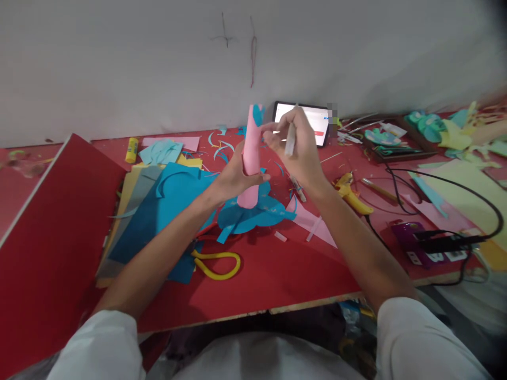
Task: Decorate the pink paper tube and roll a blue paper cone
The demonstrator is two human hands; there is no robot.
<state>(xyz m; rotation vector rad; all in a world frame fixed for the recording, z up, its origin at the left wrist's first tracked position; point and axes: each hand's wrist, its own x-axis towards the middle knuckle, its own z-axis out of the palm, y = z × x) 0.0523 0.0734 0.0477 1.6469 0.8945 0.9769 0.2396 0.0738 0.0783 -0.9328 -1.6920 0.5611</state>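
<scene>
A pink paper tube (pixel 251 150) stands nearly upright, slightly tilted, over a blue scalloped paper shape (pixel 273 211). My left hand (pixel 237 177) is wrapped around the tube, its thumb across the front. Near the tube's top is a small blue paper piece (pixel 258 115). My right hand (pixel 295 140) is closed around a pale, translucent stick (pixel 291 140) whose kind I cannot make out. One finger of that hand reaches to the tube's edge just below the blue piece; whether it touches is unclear. Yellow-handled scissors (pixel 217 266) lie partly under blue paper.
Stacked coloured paper (pixel 170 195) and a glue stick (pixel 132 150) are at left, beside a raised red panel (pixel 55 232). A tablet (pixel 320 126) leans on the wall. At right are a yellow glue gun (pixel 352 195), a black cable (pixel 447 171) and a tray (pixel 396 153).
</scene>
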